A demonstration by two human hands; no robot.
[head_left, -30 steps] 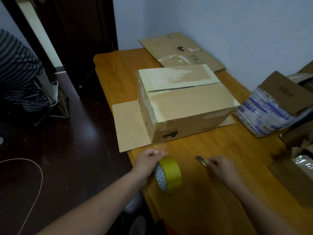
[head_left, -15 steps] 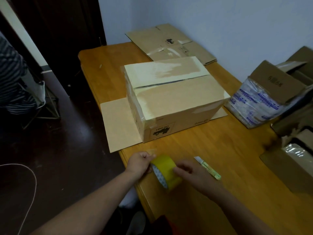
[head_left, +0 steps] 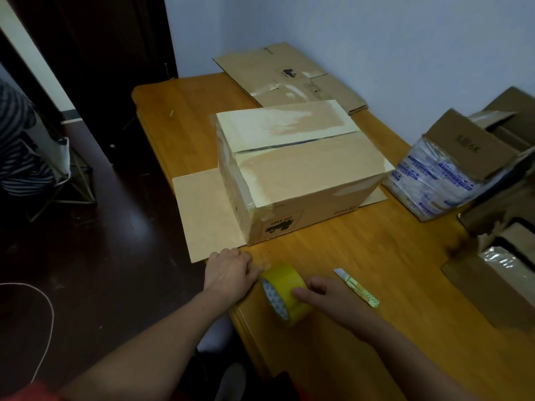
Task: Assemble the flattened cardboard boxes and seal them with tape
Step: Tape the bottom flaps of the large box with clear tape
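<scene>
The roll of tape (head_left: pixel 282 282), yellow with a patterned core, stands on edge near the front edge of the wooden surface (head_left: pixel 376 256), tilted a little toward the left. The right hand (head_left: pixel 328 296) grips it from the right side, thumb and fingers curled round its outer band. The left hand (head_left: pixel 231 273) lies knuckles up just left of the roll, its fingers curled down and touching the roll's upper rim; whether they pinch a loose end of tape cannot be told. Just right of the right hand a small knife (head_left: pixel 357 287) lies flat on the wood, blade pointing away from the person. Beyond the hands stands an assembled cardboard box (head_left: pixel 304 180), its top flaps closed with a dark seam showing between them and shiny strips of tape on its top and left end; one flap (head_left: pixel 205 215) lies flat on the surface at its left, reaching past the surface's edge. Behind it, against the wall, flattened boxes (head_left: pixel 289 73) lie stacked. To the right sits a plastic-wrapped bundle (head_left: pixel 434 180) with printed blue text, capped by a piece of cardboard, and beside it open cartons (head_left: pixel 503 134). At the left, over the dark floor (head_left: pixel 115 270), a pale cord (head_left: pixel 47 311) curves, and a person in a striped top (head_left: pixel 17 146) is partly in view
</scene>
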